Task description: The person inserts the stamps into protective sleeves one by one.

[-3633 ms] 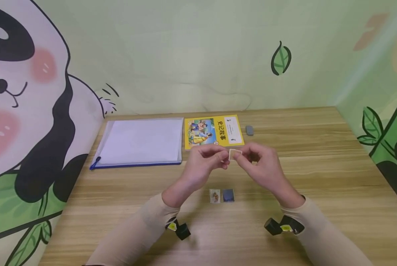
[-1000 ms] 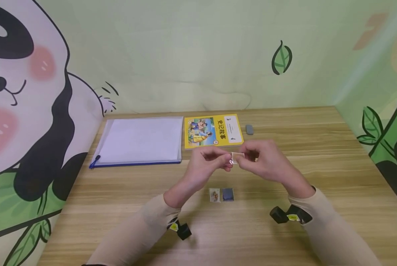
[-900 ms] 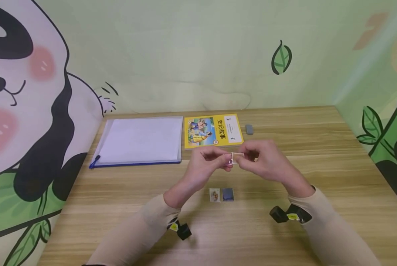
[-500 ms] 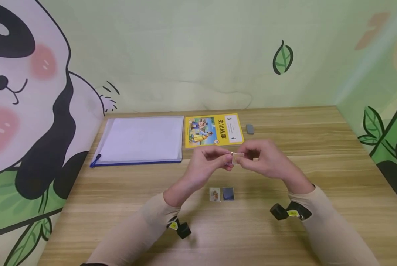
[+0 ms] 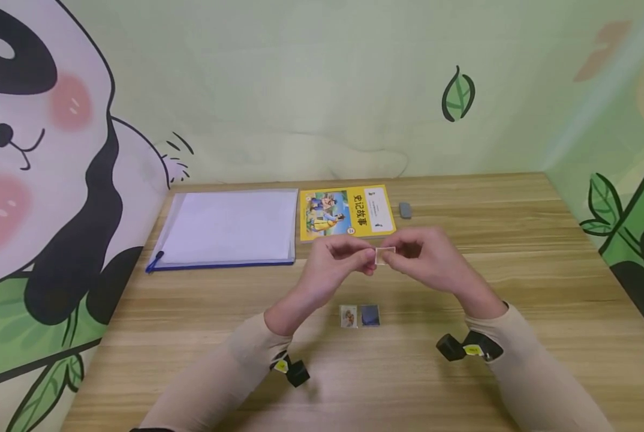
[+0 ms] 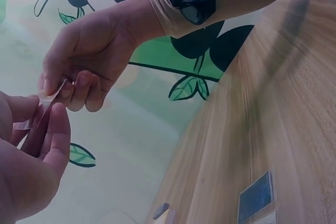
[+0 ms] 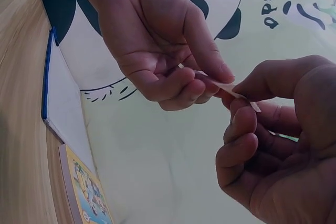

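Above the table, both hands pinch a small stamp-like square [image 5: 385, 255] with a pale border, its tan side facing up in the head view. My left hand [image 5: 333, 264] grips its left edge between thumb and fingers. Thumb and forefinger of my right hand [image 5: 427, 258] hold the right part, the thumb lying across its face. In the left wrist view a clear plastic film [image 6: 32, 121] shows between the two sets of fingertips. The square appears edge-on as a thin strip [image 7: 231, 90] in the right wrist view; fingers hide much of it.
Below the hands lie a small picture square [image 5: 348, 316] and a dark blue square [image 5: 370, 315], side by side. Farther back are a zip folder of white paper [image 5: 227, 228], a yellow book [image 5: 370, 210] and a grey eraser-like block [image 5: 405, 210]. A panda-printed wall [image 5: 322, 108] closes the back.
The pinched square has moved slightly right since the oldest frame, with the right hand. Over the last second the glinting film at the left fingertips has gone from sight in the head view.
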`<move>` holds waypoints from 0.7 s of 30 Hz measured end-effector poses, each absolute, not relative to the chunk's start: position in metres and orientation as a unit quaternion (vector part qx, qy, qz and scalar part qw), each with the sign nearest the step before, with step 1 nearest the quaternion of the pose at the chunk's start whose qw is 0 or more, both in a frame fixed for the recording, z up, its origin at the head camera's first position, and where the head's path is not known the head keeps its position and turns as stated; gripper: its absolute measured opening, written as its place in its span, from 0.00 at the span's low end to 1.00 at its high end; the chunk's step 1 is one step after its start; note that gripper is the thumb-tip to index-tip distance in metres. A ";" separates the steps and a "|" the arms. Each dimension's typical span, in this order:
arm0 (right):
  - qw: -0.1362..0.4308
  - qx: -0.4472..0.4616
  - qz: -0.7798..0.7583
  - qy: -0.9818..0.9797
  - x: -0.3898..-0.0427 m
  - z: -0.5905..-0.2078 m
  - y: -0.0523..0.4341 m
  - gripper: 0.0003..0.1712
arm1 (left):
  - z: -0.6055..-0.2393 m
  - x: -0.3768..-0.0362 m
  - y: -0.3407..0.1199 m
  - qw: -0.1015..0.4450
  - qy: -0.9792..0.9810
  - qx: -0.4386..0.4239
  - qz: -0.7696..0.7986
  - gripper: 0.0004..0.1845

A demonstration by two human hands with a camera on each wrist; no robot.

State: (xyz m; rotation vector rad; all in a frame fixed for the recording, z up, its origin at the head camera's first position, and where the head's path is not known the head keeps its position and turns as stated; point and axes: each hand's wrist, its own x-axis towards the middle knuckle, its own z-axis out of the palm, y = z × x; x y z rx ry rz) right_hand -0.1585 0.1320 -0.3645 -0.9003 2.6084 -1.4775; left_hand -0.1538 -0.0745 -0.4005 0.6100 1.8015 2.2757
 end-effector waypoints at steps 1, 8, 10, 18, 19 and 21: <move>0.009 -0.279 -0.466 0.840 -0.159 -0.364 0.131 0.03 | -0.400 -0.154 -0.075 0.084 0.613 0.204 0.759 0.10; 0.021 -0.259 -0.436 0.861 -0.159 -0.361 0.128 0.02 | -0.399 -0.154 -0.077 0.063 0.670 0.193 0.714 0.07; 0.016 -0.262 -0.437 0.861 -0.158 -0.362 0.127 0.03 | -0.399 -0.154 -0.077 0.058 0.678 0.192 0.707 0.07; -0.014 -0.248 -0.422 0.872 -0.155 -0.366 0.125 0.04 | -0.396 -0.153 -0.076 0.053 0.687 0.182 0.702 0.08; -0.016 -0.249 -0.420 0.873 -0.155 -0.366 0.125 0.04 | -0.396 -0.153 -0.075 0.052 0.686 0.183 0.702 0.08; -0.018 -0.251 -0.419 0.872 -0.156 -0.366 0.125 0.04 | -0.396 -0.152 -0.075 0.050 0.683 0.186 0.705 0.08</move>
